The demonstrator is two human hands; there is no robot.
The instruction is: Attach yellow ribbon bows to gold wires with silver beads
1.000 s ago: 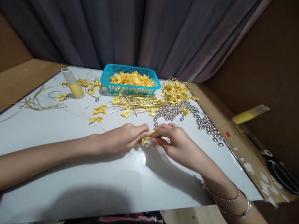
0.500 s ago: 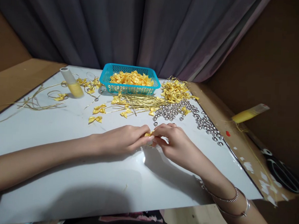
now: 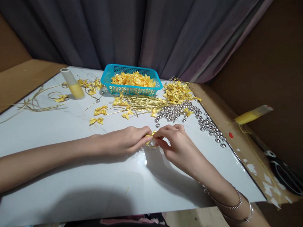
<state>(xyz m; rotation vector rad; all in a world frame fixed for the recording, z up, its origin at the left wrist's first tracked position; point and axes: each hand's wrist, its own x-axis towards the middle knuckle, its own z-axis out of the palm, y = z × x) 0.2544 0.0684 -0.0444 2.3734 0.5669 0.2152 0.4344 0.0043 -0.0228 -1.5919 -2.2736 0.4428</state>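
Note:
Just above the white tabletop [image 3: 107,179], my left hand [image 3: 132,139] pinches a small yellow bow [image 3: 151,134] between thumb and fingers. My right hand [image 3: 174,140] meets it from the right, its thumb and fingertips closed on the bow's other side. A thin gold cord shows as a small loop below the fingertips; much of bow and cord is hidden by the fingers. Beyond the hands lie a bundle of gold cords [image 3: 142,103], several loose yellow bows [image 3: 96,121] and a spread of small silver beads [image 3: 170,111].
A blue basket [image 3: 131,89] full of yellow bows stands at the back, with a pile of corded bows [image 3: 178,91] to its right. At left is a thread spool [image 3: 73,84]; another spool [image 3: 254,114] and black scissors [image 3: 285,174] are at right.
The fingertips of my right hand have shifted slightly, and more of the yellow bow and the cord loop now shows between the hands. My left hand stays nearly still.

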